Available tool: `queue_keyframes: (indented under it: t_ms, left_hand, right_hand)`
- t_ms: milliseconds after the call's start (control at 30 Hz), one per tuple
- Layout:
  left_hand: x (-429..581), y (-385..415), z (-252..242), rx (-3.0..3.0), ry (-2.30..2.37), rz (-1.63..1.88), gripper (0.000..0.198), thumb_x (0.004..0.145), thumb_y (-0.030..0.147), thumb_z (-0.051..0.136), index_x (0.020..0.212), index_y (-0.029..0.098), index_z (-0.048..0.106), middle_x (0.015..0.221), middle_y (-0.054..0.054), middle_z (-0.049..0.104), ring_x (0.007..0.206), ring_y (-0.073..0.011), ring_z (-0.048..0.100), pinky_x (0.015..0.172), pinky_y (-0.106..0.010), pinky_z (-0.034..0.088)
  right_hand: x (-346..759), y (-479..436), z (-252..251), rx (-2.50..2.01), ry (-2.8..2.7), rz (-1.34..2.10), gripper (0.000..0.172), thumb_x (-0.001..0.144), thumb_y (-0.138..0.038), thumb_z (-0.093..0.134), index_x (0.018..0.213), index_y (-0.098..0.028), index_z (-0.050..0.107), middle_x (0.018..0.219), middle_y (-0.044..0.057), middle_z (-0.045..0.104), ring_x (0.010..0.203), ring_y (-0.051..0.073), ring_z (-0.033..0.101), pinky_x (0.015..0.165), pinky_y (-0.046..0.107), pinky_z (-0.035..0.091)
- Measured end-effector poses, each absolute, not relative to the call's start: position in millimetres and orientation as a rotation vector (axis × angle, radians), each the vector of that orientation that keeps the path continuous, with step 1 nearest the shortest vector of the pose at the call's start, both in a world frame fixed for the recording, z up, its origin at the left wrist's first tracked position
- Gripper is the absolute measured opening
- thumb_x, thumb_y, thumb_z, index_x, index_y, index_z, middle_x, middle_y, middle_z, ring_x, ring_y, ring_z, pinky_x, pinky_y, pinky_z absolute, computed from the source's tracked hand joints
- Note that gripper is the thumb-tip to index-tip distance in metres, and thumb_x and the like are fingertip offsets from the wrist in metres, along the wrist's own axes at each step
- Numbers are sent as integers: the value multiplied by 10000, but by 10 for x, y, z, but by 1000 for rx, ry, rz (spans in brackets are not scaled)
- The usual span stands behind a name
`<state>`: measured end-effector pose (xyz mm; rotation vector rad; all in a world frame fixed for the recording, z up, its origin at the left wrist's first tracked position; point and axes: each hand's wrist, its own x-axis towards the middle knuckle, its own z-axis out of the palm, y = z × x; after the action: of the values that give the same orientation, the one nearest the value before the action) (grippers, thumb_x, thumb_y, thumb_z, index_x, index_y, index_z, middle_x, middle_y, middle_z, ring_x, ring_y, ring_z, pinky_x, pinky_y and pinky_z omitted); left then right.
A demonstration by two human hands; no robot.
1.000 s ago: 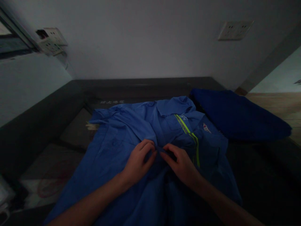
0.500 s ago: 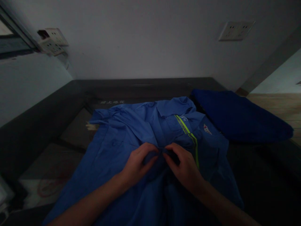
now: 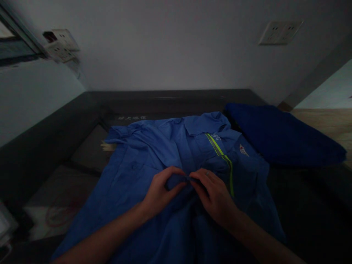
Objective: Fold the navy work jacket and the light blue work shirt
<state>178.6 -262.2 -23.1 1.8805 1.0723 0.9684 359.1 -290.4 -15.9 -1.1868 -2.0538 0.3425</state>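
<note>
A blue work garment [image 3: 162, 143] with a yellow-green reflective strip [image 3: 217, 146] and a small badge lies spread over a dark surface. Near its middle, my left hand [image 3: 162, 190] pinches a bit of the cloth between thumb and fingers. Right beside it my right hand [image 3: 213, 192], with a ring on one finger, pinches the same part of the garment. The fingertips of both hands almost meet. Whatever detail of the cloth lies between them is too dark and small to make out.
A dark blue folded cloth or cushion [image 3: 280, 135] lies at the right. Wall sockets are at the upper right [image 3: 280, 33] and upper left [image 3: 64, 40]. The dark frame [image 3: 165, 95] borders the wall. A pale object [image 3: 5, 227] stands at the left edge.
The fingers of my right hand have shifted slightly on the cloth, and the ring now shows. The view has moved a little. Both hands still pinch the garment.
</note>
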Motion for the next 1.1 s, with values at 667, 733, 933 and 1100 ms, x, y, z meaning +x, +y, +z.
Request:
queue_keyframes:
  t_ms: [667,733,933,1100]
  left_hand:
    - [1737,-2608,-328,2242,1050,702,205,831,153,490,1013,219,561,867,-6,679,757,-148,651,697,-249,497]
    - [1748,-2615,-313,2261,1075,638,212,827,159,505,1022,223,558,854,-5,682,737,-157,652,677,-258,493]
    - [1665,-2464,-121,2246,1064,772,187,871,237,517,1050,201,558,969,-53,643,921,-186,603,815,-304,479]
    - [1451,-2207,-50,2235,1224,649,160,907,234,435,915,196,590,874,-31,642,818,-171,605,762,-279,475]
  right_hand:
    - [3600,-2899,-200,-1196,-2069,438,125,903,-183,490,934,-201,610,848,52,666,807,194,625,740,323,495]
    - [3599,-2897,-216,-1224,-2065,457,93,891,-191,520,917,-202,609,842,49,668,800,194,627,734,321,491]
    - [3662,-2825,-208,-1400,-1971,552,81,868,-274,586,831,-212,623,805,27,683,761,181,638,702,283,475]
    - [3721,-2759,-131,-1447,-1904,645,99,875,-277,566,852,-215,640,800,11,704,747,183,663,676,267,478]
